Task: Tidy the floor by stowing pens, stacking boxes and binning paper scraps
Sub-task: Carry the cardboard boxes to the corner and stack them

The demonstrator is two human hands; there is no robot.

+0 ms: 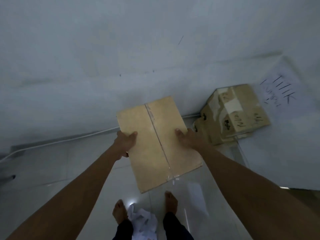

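I hold a tan cardboard box (155, 141) with a taped seam down its top, lifted above the floor in the middle of the view. My left hand (125, 142) grips its left edge, thumb on top. My right hand (188, 139) grips its right edge, thumb on top as well. A stack of taped cardboard boxes (232, 116) with dark markings stands in the corner to the right, beyond the held box. Crumpled white paper (142, 222) lies on the floor between my bare feet.
A white wall (121, 58) fills the upper view, meeting the glossy tiled floor (60, 167). A white cable (57, 141) runs along the wall's base. A white sheet with black handwriting (278, 90) hangs on the right wall above the stack.
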